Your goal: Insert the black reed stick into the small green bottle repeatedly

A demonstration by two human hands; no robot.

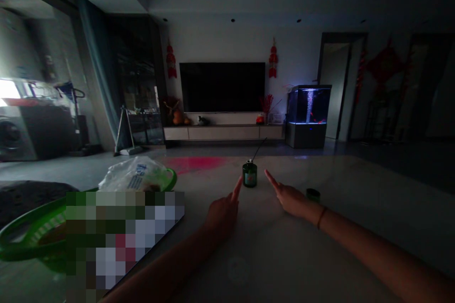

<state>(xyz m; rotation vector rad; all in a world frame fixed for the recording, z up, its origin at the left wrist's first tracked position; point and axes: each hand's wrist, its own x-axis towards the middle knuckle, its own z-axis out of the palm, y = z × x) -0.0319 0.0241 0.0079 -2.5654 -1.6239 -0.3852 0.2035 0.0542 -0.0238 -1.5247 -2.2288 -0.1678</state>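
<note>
A dark green glass bottle (250, 175) with a pale label stands upright on the table (270, 255). One thin dark stick (259, 149) leans out of its neck to the right, like a reed in a diffuser. My left hand (223, 210) is just left of the bottle, index finger stretched out beside its glass; whether the fingertip touches it I cannot tell. On the other side, my right hand (289, 198) points its outstretched index finger toward the bottle, with a gap between. Neither hand holds anything. Behind my right hand sits a small dark green round cap (313, 194).
At the left are a green plastic basket (170, 181) and a clear plastic bag (133, 173), beside a blurred-out patch. Across the dim room, a television (222, 87) hangs above a low cabinet (223, 132). A lit fish tank (308, 106) stands right of it.
</note>
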